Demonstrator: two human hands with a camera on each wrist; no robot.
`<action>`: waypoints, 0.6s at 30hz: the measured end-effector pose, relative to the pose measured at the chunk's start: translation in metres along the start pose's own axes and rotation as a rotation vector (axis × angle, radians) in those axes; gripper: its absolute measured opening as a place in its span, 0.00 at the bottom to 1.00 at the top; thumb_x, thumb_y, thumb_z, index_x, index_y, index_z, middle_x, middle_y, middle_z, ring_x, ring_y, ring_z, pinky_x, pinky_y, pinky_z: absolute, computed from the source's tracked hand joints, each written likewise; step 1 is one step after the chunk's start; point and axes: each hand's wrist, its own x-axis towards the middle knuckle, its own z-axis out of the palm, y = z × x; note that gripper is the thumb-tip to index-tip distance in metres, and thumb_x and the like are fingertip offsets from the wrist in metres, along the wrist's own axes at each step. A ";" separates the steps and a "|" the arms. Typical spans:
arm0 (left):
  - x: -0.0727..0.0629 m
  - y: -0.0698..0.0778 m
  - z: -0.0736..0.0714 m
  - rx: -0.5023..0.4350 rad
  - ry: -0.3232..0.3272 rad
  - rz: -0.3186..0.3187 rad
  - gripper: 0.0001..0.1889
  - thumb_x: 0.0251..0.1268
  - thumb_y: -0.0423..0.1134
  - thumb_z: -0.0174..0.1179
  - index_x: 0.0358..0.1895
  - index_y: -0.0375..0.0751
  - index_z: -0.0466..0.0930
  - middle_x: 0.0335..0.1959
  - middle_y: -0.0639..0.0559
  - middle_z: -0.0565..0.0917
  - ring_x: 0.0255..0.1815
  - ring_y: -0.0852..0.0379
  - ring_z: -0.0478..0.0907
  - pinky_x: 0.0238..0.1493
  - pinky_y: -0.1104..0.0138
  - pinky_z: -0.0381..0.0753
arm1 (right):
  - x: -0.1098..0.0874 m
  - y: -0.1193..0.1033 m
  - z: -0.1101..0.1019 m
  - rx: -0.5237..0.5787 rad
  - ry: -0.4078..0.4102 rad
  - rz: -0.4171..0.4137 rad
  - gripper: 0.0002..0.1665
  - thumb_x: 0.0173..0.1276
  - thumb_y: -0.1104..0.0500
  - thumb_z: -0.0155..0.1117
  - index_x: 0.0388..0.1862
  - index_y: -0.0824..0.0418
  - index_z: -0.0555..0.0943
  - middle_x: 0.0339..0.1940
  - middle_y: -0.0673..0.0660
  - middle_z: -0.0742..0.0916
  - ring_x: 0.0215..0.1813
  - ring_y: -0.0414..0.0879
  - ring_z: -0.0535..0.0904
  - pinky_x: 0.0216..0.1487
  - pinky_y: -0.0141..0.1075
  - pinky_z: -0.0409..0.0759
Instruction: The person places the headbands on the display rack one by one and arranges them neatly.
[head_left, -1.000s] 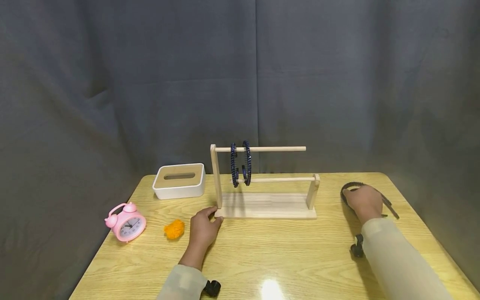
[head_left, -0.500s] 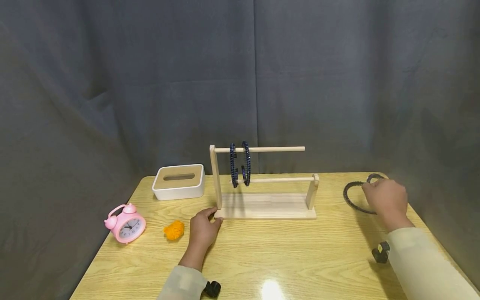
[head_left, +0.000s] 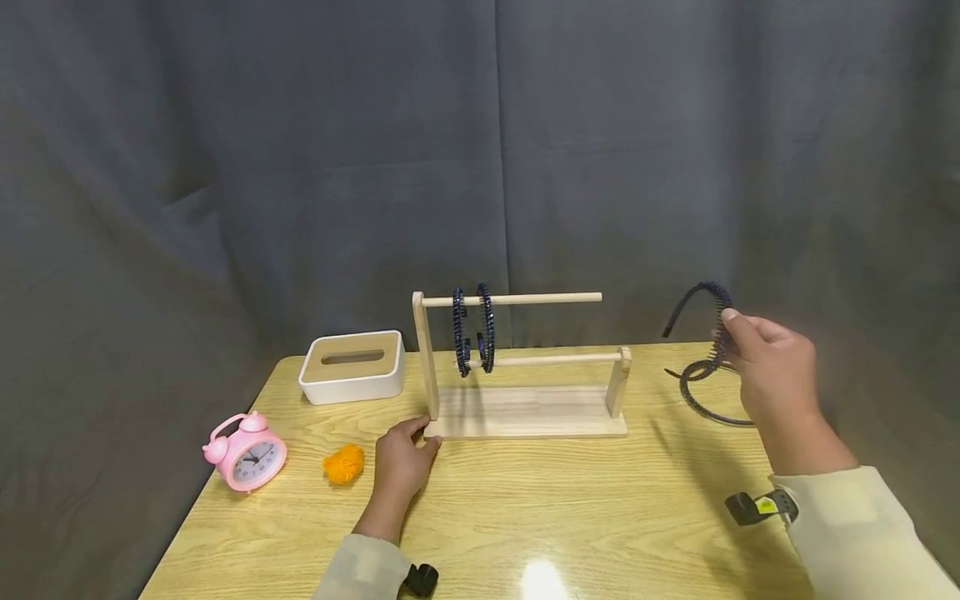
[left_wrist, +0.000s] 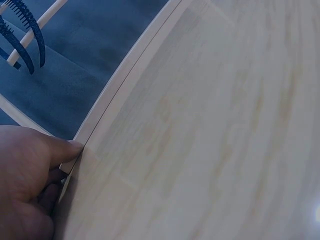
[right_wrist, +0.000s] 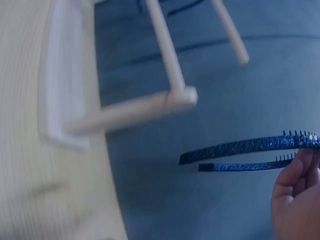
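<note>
My right hand [head_left: 780, 367] pinches a dark blue toothed headband [head_left: 705, 287], raised over the right side of the table; in the right wrist view the headband's two ends [right_wrist: 235, 147] point left, toward the rack. Behind and below it, another dark headband [head_left: 691, 400] lies on the table, partly hidden by the hand. Two similar headbands [head_left: 489, 333] hang side by side on the upper rod of a wooden rack [head_left: 525, 408], toward its left post. At the base's front left corner, my left hand [head_left: 401, 462] grips the edge between thumb and fingers.
On the left stand a pink alarm clock [head_left: 257, 461] and a white tissue box [head_left: 352, 389] with a wooden lid. An orange fluffy ball [head_left: 344, 464] lies between the clock and my left hand. A dark curtain [head_left: 375, 167] hangs behind the table.
My right hand has lifted one headband off the table and turned it upright, while the other headband stays lying there. The left hand keeps its hold on the rack's base.
</note>
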 end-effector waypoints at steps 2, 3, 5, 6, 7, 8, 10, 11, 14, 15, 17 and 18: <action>0.000 -0.001 0.000 -0.001 0.002 -0.001 0.22 0.71 0.35 0.74 0.66 0.34 0.87 0.61 0.34 0.89 0.63 0.38 0.88 0.66 0.45 0.87 | -0.007 -0.004 0.009 0.116 -0.042 -0.028 0.14 0.77 0.50 0.74 0.38 0.59 0.93 0.35 0.45 0.91 0.41 0.36 0.87 0.46 0.21 0.86; 0.000 -0.002 0.000 0.001 0.003 0.001 0.22 0.71 0.36 0.74 0.66 0.34 0.87 0.61 0.35 0.90 0.63 0.38 0.88 0.66 0.45 0.87 | -0.010 -0.005 0.014 0.136 -0.058 -0.041 0.13 0.78 0.51 0.74 0.38 0.59 0.93 0.36 0.46 0.91 0.44 0.36 0.87 0.48 0.20 0.86; -0.001 -0.003 0.000 0.006 0.002 0.004 0.22 0.71 0.36 0.74 0.66 0.34 0.87 0.61 0.35 0.90 0.63 0.38 0.88 0.66 0.45 0.87 | -0.014 -0.006 0.022 0.144 -0.083 -0.060 0.14 0.79 0.51 0.72 0.39 0.60 0.92 0.38 0.47 0.90 0.47 0.38 0.85 0.49 0.21 0.86; -0.001 -0.004 0.000 0.008 0.002 0.004 0.22 0.72 0.36 0.74 0.66 0.34 0.87 0.61 0.35 0.90 0.63 0.38 0.88 0.66 0.45 0.87 | -0.016 -0.006 0.026 0.150 -0.092 -0.066 0.14 0.80 0.51 0.72 0.39 0.60 0.92 0.39 0.47 0.90 0.49 0.38 0.85 0.50 0.21 0.86; -0.001 -0.004 0.000 0.007 -0.001 -0.001 0.22 0.72 0.36 0.74 0.66 0.34 0.87 0.61 0.35 0.90 0.63 0.37 0.88 0.66 0.45 0.87 | -0.017 -0.006 0.030 0.133 -0.095 -0.073 0.15 0.80 0.51 0.72 0.39 0.60 0.92 0.39 0.47 0.90 0.49 0.38 0.84 0.51 0.21 0.86; -0.001 -0.005 0.001 0.007 -0.004 -0.004 0.22 0.72 0.36 0.74 0.66 0.34 0.87 0.61 0.35 0.90 0.63 0.38 0.88 0.66 0.45 0.87 | -0.018 -0.005 0.034 0.127 -0.099 -0.078 0.15 0.80 0.51 0.72 0.40 0.61 0.92 0.39 0.47 0.90 0.50 0.39 0.84 0.51 0.21 0.86; 0.000 -0.005 0.001 0.002 -0.008 -0.007 0.22 0.72 0.36 0.74 0.66 0.34 0.87 0.61 0.35 0.89 0.64 0.37 0.88 0.66 0.45 0.87 | -0.021 -0.004 0.041 0.095 -0.106 -0.084 0.16 0.80 0.49 0.71 0.40 0.62 0.91 0.38 0.47 0.89 0.49 0.40 0.83 0.50 0.21 0.86; 0.000 -0.005 0.001 0.001 -0.008 -0.008 0.22 0.72 0.36 0.74 0.66 0.34 0.87 0.61 0.35 0.89 0.64 0.37 0.88 0.66 0.45 0.87 | -0.022 -0.003 0.044 0.074 -0.111 -0.092 0.17 0.80 0.49 0.71 0.40 0.62 0.91 0.39 0.47 0.89 0.49 0.41 0.83 0.50 0.21 0.86; 0.001 -0.004 0.001 -0.001 -0.005 -0.008 0.22 0.72 0.36 0.74 0.66 0.35 0.87 0.61 0.35 0.90 0.64 0.38 0.88 0.66 0.45 0.87 | -0.024 -0.001 0.054 0.033 -0.127 -0.106 0.18 0.80 0.48 0.70 0.40 0.62 0.91 0.39 0.46 0.89 0.49 0.41 0.83 0.51 0.21 0.85; 0.001 -0.004 0.001 -0.001 -0.003 -0.007 0.22 0.72 0.36 0.74 0.66 0.35 0.87 0.61 0.35 0.90 0.63 0.38 0.88 0.66 0.45 0.87 | -0.024 0.000 0.058 0.009 -0.128 -0.111 0.18 0.80 0.47 0.70 0.39 0.61 0.91 0.38 0.45 0.89 0.48 0.40 0.83 0.50 0.20 0.85; 0.001 -0.004 0.001 0.005 -0.001 -0.006 0.22 0.72 0.36 0.74 0.66 0.35 0.87 0.61 0.35 0.90 0.63 0.38 0.88 0.66 0.45 0.87 | -0.025 0.004 0.067 -0.006 -0.134 -0.118 0.18 0.80 0.47 0.71 0.38 0.61 0.91 0.36 0.45 0.89 0.47 0.40 0.83 0.49 0.21 0.85; 0.001 -0.004 0.000 0.006 0.000 -0.008 0.22 0.72 0.36 0.74 0.66 0.35 0.87 0.61 0.36 0.90 0.63 0.38 0.88 0.66 0.45 0.87 | -0.024 0.006 0.071 -0.007 -0.137 -0.118 0.18 0.80 0.47 0.71 0.38 0.61 0.91 0.35 0.45 0.90 0.46 0.40 0.83 0.49 0.22 0.85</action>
